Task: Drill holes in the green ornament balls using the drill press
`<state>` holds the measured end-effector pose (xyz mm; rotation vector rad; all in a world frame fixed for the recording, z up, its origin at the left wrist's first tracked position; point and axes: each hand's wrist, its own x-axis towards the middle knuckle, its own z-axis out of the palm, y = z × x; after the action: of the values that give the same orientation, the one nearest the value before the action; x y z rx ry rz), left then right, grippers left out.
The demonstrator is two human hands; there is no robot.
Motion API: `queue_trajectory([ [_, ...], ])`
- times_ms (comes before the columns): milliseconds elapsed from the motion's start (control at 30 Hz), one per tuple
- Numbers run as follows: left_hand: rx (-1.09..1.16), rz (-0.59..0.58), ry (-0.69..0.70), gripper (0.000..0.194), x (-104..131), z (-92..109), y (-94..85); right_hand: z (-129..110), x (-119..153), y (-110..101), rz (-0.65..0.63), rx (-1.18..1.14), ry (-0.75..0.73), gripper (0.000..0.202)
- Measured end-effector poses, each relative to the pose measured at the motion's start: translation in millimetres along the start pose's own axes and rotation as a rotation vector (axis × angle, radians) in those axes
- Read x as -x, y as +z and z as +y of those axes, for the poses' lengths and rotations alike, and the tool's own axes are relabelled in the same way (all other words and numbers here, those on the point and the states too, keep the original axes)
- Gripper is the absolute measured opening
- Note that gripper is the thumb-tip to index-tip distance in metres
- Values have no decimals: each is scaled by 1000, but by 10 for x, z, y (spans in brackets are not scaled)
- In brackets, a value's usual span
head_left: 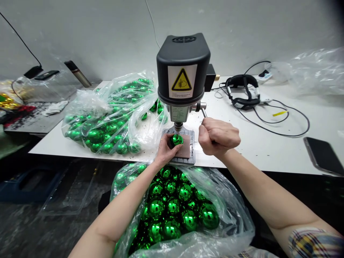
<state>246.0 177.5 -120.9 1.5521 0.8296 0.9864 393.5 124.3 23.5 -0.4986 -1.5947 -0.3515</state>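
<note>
A black drill press with a yellow warning label stands on the white table. My left hand holds a shiny green ball on a brown board over the press's metal base, right under the drill bit. The bit's tip meets the top of the ball; whether it is inside is too small to tell. My right hand is closed in a fist round the press's lever. Below the table edge, in front of me, an open clear plastic bag holds several green balls.
A second clear bag of green balls lies left of the press. On the right are a black headset with cables and a phone near the edge. Further left are a bottle and white gloves.
</note>
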Motion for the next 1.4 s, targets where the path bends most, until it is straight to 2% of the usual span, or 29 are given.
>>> queue_trajectory([
  [67,-12,2,14,50,-6,-13,4,-8,-101,33,107,29,98,44],
  [167,-11,17,-16,52,-9,3,17,61,-357,87,287,65,336,48],
  [267,-4,106,-104,51,32,142,-7,209,-615,97,273,96,543,52],
  [367,132,212,-272,49,141,413,-137,324,-752,79,233,105,667,51],
  [400,229,186,-369,47,189,521,-206,345,-768,73,241,100,686,50],
  [533,636,-95,-795,35,425,930,-488,381,-760,67,251,105,711,52],
  [600,713,-125,-855,29,583,1077,-553,396,-750,67,233,117,716,55],
  [700,598,-139,-739,29,882,1202,-514,412,-757,71,220,83,697,57],
  [800,314,-304,-602,41,1190,1234,-392,400,-786,83,278,9,636,54],
  [867,251,-397,-567,50,1342,1211,-317,386,-808,89,299,9,625,54],
  [900,263,-407,-559,52,1393,1187,-287,381,-819,89,288,34,636,55],
  [1033,326,-332,-529,51,1466,1054,-232,373,-837,77,177,163,678,57],
  [1133,358,-312,-500,56,1466,986,-249,385,-823,77,162,176,631,57],
  [1200,288,-337,-443,58,1482,966,-276,399,-808,87,188,144,582,57],
  [1267,70,-420,-304,54,1530,940,-294,410,-795,103,232,98,542,56],
  [1300,-86,-486,-192,49,1568,915,-293,412,-791,111,254,85,530,56],
  [1400,-549,-693,231,35,1720,787,-223,411,-787,129,298,75,504,56],
])
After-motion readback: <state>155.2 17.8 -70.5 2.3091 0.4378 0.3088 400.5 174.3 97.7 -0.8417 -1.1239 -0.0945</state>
